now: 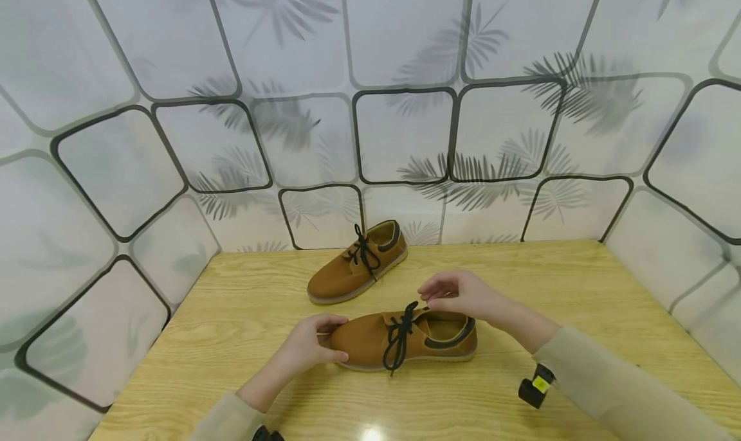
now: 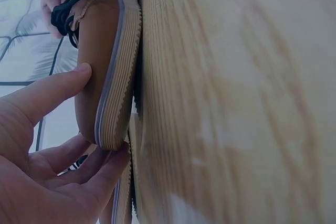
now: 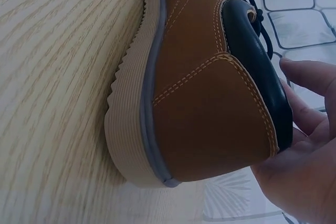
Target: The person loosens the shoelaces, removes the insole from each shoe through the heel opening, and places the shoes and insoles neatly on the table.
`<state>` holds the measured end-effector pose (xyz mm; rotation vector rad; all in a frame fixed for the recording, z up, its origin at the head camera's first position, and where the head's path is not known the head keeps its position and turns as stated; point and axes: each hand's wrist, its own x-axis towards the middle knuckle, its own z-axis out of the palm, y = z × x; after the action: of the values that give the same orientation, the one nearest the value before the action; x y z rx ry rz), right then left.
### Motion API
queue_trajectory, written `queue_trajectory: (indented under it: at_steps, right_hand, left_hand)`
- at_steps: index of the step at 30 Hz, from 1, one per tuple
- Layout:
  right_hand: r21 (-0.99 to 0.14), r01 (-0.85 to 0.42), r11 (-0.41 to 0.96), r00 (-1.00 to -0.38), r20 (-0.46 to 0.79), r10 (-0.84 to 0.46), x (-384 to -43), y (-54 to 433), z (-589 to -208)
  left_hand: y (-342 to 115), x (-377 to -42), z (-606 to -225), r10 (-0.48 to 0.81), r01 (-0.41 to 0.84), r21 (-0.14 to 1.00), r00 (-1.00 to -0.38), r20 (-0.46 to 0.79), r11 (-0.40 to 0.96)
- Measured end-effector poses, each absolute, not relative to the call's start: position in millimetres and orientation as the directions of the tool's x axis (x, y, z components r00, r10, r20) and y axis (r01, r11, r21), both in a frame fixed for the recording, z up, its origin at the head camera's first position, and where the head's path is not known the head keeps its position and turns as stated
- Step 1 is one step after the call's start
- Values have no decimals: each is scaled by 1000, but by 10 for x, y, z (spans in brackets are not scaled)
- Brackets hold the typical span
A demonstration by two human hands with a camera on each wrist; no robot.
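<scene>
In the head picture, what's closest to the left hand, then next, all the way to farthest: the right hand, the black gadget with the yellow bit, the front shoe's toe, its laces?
From the left hand:
1. Front shoe's toe: touching it.
2. Laces: farther right, on that shoe.
3. Right hand: right of the laces.
4. Black gadget: farthest right, lower down.
</scene>
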<state>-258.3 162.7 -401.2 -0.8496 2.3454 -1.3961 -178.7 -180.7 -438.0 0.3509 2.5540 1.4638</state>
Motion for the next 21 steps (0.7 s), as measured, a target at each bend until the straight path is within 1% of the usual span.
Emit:
queue_trajectory:
  at_steps: [6,15,21]
  right_hand:
    - [-862,-367,349,-773,74,-630,-2592,1548,-4031]
    - [-838,-394,378,-765,71,-641,-2626,1491,-4076]
    - [-831,-393,394,-752,44,-657,-2647,1472,-4066]
  left_hand:
    - [-1811,-1793,-4381,292,127,859,-956,-27,495]
    - [-1807,-1802,-4384,288,114,869,-957,-35,481]
    - [-1809,-1804,-4382,289,112,867,-956,-38,485]
